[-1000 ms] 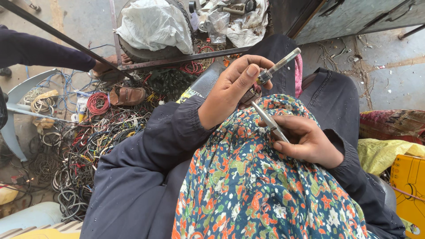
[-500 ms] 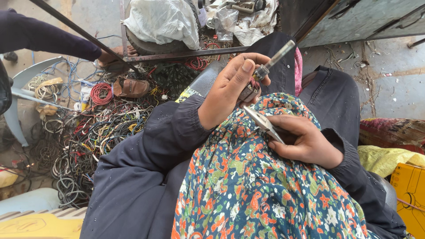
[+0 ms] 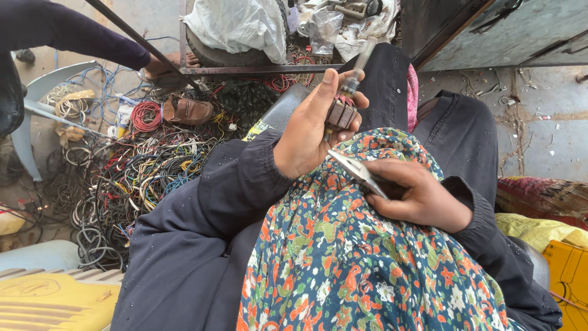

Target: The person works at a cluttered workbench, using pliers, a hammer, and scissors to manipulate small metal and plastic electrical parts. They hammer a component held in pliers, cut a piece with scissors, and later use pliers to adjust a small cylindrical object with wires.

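- Your left hand (image 3: 312,132) is curled around a small brown block with red wires (image 3: 340,114), thumb up alongside a grey rod (image 3: 358,64) that sticks out above your fingers.
- Your right hand (image 3: 422,196) is closed around the handle of a flat metal blade (image 3: 358,173), whose tip points up toward the block and sits just under it.
- Compared with a second ago, your left hand has turned: the rod leaned far to the right then and now stands much nearer upright, and the blade lies flatter below the block.
- Both hands rest over your lap, on the flowered cloth (image 3: 367,270) covering your knees.
- To your left, a heap of tangled wires (image 3: 135,178) in many colours covers the ground, with a red coil (image 3: 146,115) and a brown sandal (image 3: 187,110) on it.
- Another person's dark sleeve (image 3: 67,34) reaches in from the upper left; it has dropped lower in view than before.
- Ahead, a round tub (image 3: 214,56) holds a white bag (image 3: 239,24) and clear plastic scraps.
- A yellow crate (image 3: 566,270) stands at the right edge; its contents are out of sight.
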